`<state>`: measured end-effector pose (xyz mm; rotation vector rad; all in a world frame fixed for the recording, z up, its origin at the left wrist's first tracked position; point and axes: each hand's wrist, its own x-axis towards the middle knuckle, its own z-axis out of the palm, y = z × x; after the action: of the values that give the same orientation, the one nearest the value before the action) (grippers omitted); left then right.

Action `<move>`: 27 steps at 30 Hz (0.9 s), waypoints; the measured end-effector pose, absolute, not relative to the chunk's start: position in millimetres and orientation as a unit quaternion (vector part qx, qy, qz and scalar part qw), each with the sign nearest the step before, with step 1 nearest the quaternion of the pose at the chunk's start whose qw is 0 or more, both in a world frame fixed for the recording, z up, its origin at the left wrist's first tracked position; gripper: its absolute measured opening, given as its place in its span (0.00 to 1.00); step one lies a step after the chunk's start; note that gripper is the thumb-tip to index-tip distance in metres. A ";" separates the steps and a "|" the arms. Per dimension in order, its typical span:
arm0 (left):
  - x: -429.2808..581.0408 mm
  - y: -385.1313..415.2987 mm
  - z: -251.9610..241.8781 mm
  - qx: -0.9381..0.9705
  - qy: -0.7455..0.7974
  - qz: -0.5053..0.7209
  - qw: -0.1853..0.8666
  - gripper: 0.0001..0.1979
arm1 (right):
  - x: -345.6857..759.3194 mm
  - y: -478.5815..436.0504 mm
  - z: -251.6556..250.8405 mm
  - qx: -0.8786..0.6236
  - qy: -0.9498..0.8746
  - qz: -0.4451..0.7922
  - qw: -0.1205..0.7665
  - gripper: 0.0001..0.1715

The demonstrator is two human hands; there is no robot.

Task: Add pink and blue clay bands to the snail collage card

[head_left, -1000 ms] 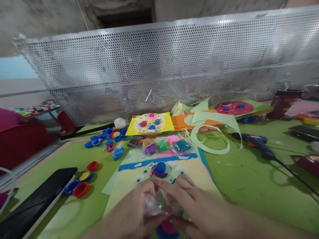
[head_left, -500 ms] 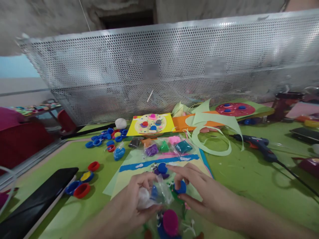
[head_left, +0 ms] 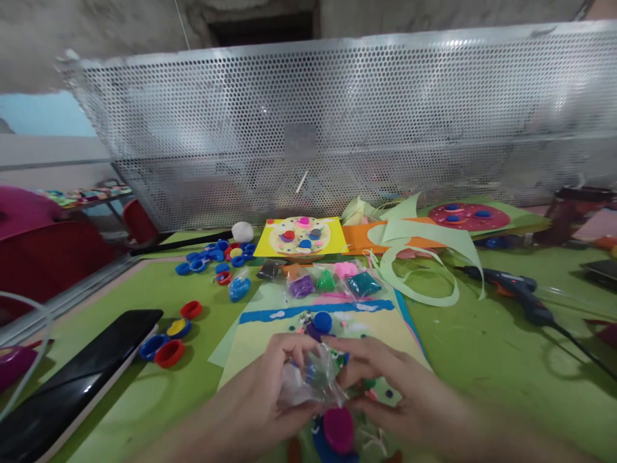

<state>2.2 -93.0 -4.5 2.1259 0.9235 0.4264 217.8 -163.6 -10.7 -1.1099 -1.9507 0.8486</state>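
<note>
A clear plastic bag [head_left: 324,378] with something white and something bluish showing through it is held over the artwork. My left hand [head_left: 274,386] is closed around the bag's left side. My right hand [head_left: 393,378] pinches at its right edge, thumb below and fingers above. Beneath lies a pale yellow picture sheet [head_left: 263,337] with a blue strip across its top. On it are snail-like clay figures with bottle caps for shells: a blue cap [head_left: 322,321] above my hands and a magenta cap [head_left: 338,429] below. Another green figure is mostly hidden by my right hand.
Bagged clay, including a teal packet [head_left: 364,283], lies beyond the sheet. Blue and red caps [head_left: 168,353] and a black phone [head_left: 91,370] are at left. A glue gun [head_left: 511,286] and paper scraps [head_left: 419,289] lie right. A perforated metal panel [head_left: 347,128] stands behind.
My right hand has come left and down onto the bag, where its fingers were apart from it before. My left hand keeps its hold. The view has shifted slightly.
</note>
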 end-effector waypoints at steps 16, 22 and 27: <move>1.7 -82.3 4.2 0.834 0.324 0.166 0.415 0.17 | 218.1 -158.2 -16.1 -0.456 -0.667 0.396 0.437 0.29; -7.8 -66.6 8.5 0.836 0.354 0.179 0.380 0.16 | 218.8 -151.1 -15.0 -0.478 -0.586 0.464 0.461 0.25; -10.3 -63.8 11.8 0.843 0.362 0.145 0.370 0.19 | 216.0 -146.0 -14.8 -0.475 -0.554 0.475 0.491 0.22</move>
<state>-10.3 -63.8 11.8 2.1628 0.9274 0.3729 216.0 -146.0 -14.8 -1.1533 -1.3452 1.1535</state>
